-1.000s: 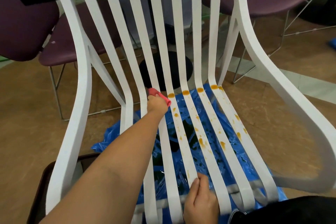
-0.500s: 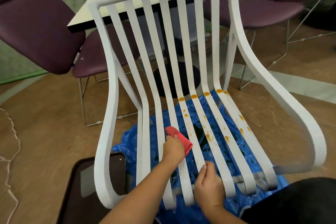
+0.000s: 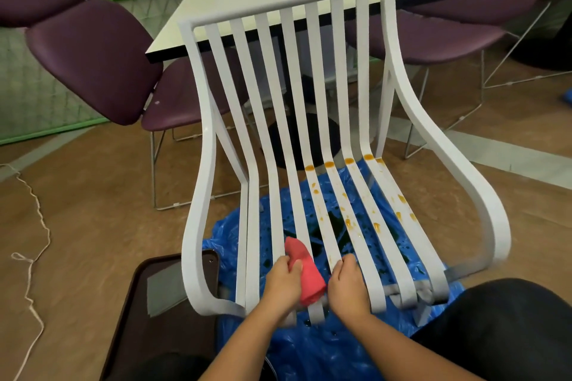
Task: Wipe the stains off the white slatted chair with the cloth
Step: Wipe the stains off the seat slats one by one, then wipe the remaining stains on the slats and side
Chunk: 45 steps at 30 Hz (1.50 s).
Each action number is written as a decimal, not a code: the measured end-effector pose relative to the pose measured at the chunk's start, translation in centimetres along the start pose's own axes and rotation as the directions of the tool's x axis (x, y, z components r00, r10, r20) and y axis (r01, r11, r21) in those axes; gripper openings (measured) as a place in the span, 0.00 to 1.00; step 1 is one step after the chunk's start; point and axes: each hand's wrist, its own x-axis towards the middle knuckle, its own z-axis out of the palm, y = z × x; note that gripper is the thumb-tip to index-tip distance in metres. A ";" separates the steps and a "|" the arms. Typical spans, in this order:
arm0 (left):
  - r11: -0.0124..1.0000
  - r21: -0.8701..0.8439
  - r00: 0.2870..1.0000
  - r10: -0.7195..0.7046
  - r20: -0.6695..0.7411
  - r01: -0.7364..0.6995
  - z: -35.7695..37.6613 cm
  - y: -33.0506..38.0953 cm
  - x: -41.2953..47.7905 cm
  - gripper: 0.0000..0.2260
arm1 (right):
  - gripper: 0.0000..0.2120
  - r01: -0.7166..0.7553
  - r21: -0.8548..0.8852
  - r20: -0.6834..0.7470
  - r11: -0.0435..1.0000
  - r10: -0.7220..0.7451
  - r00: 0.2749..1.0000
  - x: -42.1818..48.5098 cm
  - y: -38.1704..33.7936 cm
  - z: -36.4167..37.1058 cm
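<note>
Your left hand (image 3: 283, 283) grips the red cloth (image 3: 305, 275); your right hand (image 3: 348, 284) grips a slat (image 3: 328, 235). Press firmly along each slat over the orange stains (image 3: 349, 224).

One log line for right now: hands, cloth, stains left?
left hand: grips red cloth at seat front | right hand: grips slat beside cloth | orange stains: unwiped on right seat slats

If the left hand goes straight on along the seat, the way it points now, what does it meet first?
Probably the left hand, gripping the cloth, would first reach the orange stains on the seat slats; depth is unclear.
</note>
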 end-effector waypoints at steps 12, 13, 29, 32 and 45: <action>0.975 -0.162 0.978 0.129 -0.162 -0.155 -1.4 0.1 -3.8 0.18 | 0.12 -0.062 0.137 0.284 0.989 0.020 0.959 -2.4 -4.3 -6.8; 0.969 -0.176 0.977 0.145 -0.154 -0.172 -1.2 0.3 -4.4 0.18 | 0.08 -0.073 0.164 0.338 0.984 0.013 0.941 -2.8 -4.4 -7.5; 0.801 -0.597 0.972 0.176 0.154 -0.051 2.6 1.4 -7.4 0.26 | 0.14 -0.279 0.387 0.399 0.879 0.113 0.910 -3.9 -4.3 -9.3; 0.738 -0.673 0.951 0.167 0.259 0.054 3.1 1.5 -6.8 0.31 | 0.12 -0.010 0.142 0.264 0.990 -0.028 0.964 -3.4 -4.0 -9.0; 0.929 0.175 0.898 0.362 -0.249 -0.326 -1.7 -2.0 -1.3 0.13 | 0.34 0.339 -0.517 0.263 0.786 -0.231 0.937 -3.0 -2.9 -4.6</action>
